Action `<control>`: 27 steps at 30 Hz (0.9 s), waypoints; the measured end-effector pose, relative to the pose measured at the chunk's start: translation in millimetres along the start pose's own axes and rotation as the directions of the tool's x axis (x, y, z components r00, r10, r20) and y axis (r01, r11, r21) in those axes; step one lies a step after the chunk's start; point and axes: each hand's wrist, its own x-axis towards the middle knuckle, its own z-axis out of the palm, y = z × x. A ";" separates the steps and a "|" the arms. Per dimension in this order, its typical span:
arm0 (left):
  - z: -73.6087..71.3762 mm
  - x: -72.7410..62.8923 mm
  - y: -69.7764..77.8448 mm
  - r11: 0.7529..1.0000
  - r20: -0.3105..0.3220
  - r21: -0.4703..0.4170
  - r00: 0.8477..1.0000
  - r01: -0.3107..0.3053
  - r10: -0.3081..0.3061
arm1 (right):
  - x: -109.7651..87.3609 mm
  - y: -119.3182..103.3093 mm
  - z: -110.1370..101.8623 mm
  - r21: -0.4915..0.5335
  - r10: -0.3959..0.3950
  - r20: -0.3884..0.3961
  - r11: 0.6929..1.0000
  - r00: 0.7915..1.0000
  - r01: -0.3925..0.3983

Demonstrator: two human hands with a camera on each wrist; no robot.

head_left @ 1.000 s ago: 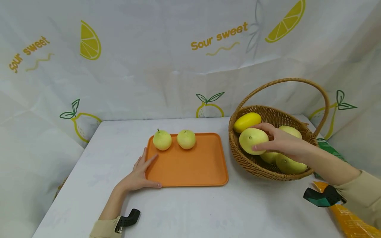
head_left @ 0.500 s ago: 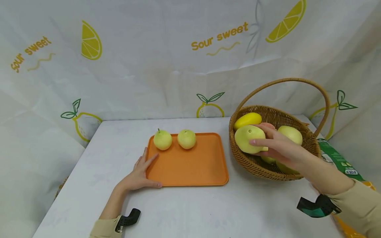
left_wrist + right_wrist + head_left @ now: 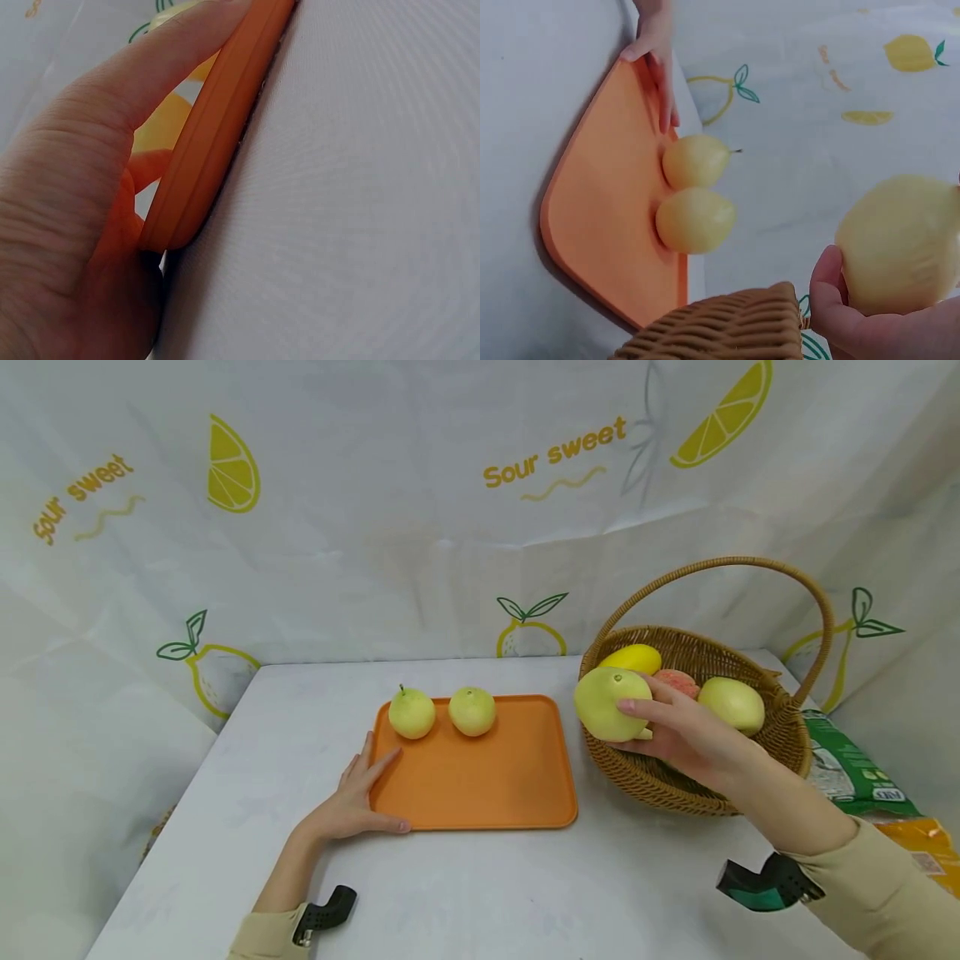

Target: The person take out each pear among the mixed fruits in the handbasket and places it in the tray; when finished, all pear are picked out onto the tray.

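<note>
A pale yellow-green pear [image 3: 606, 703] is gripped by my right hand [image 3: 686, 727], raised over the left rim of the wicker basket [image 3: 637, 785]. The right wrist view shows this pear [image 3: 900, 244] with the thumb and fingers around its sides. My left hand [image 3: 341, 806] rests at the left front corner of the orange tray [image 3: 472, 785], fingers spread along the left edge and thumb on the front edge. Two similar pears, one with a stem [image 3: 412, 714] and one beside it [image 3: 472, 712], sit along the tray's back edge.
In the basket lie a long yellow fruit [image 3: 632, 658], a pinkish-red fruit [image 3: 677, 683] and another pale green fruit [image 3: 733, 705]; a tall handle [image 3: 738, 561] arches over them. Right of it lie a green packet [image 3: 855, 764] and an orange packet [image 3: 926, 852].
My right hand has moved the pear leftward and slightly up, from inside the basket to over its left rim. The pinkish-red fruit has come into view. The left hand stays put.
</note>
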 end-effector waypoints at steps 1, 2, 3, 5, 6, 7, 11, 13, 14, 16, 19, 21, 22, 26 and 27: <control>0.2 0.1 -0.1 1.000 0.000 -0.001 1.000 0.001 -0.001 | -0.2 -0.6 4.0 0.018 0.004 -0.001 1.000 1.000 -0.004; 0.3 0.1 -0.3 1.000 0.001 -0.001 1.000 0.002 -0.002 | 0.1 -0.9 7.5 0.044 0.005 0.003 0.999 1.000 -0.006; 0.3 0.1 -0.3 1.000 0.001 -0.001 1.000 0.002 -0.002 | 0.4 -1.0 10.9 0.064 0.007 0.007 0.998 1.000 -0.007; 0.2 0.0 -0.3 1.000 0.000 -0.002 1.000 0.001 -0.001 | 1.1 -1.8 18.6 0.119 0.011 0.012 0.993 1.000 -0.012; 0.2 0.0 -0.3 1.000 -0.001 -0.001 1.000 0.000 0.000 | 1.6 -2.2 22.3 0.145 0.015 0.014 0.989 1.000 -0.017; 0.1 0.0 -0.3 1.000 -0.002 0.000 1.000 -0.001 0.001 | 2.4 -2.2 25.4 0.168 0.015 0.022 0.986 1.000 -0.019; 0.2 0.5 -0.1 1.000 -0.003 0.000 1.000 -0.001 0.001 | 6.4 -0.8 37.3 0.243 0.019 0.037 0.970 0.999 -0.027; 0.3 0.8 0.0 1.000 -0.003 -0.001 1.000 -0.001 0.001 | 8.8 1.1 42.5 0.265 0.020 0.044 0.964 0.999 -0.031; 0.4 1.0 -0.1 1.000 -0.002 -0.001 1.000 -0.001 0.001 | 10.0 2.2 45.0 0.275 0.023 0.043 0.961 0.999 -0.034; 0.4 1.2 0.0 1.000 -0.002 -0.001 1.000 -0.002 0.002 | 12.3 4.9 49.8 0.282 0.034 0.048 0.958 0.998 -0.046; 0.2 1.1 0.1 1.000 -0.002 -0.001 1.000 -0.002 0.002 | 16.2 10.2 56.6 0.268 0.059 0.058 0.961 0.997 -0.073; 0.1 0.9 0.3 1.000 -0.003 0.000 1.000 -0.003 0.003 | 19.1 15.4 60.4 0.248 0.069 0.064 0.965 0.996 -0.083; 0.1 0.8 0.3 1.000 -0.004 0.000 1.000 -0.002 0.002 | 20.8 18.3 62.2 0.239 0.070 0.068 0.967 0.995 -0.085; 0.4 0.1 0.3 1.000 -0.005 0.001 1.000 -0.003 0.003 | 27.7 31.3 68.1 0.195 0.068 0.065 0.978 0.996 -0.080; 0.5 -0.1 0.3 1.000 -0.005 0.000 1.000 -0.002 0.002 | 29.5 34.3 69.5 0.183 0.070 0.058 0.980 0.996 -0.080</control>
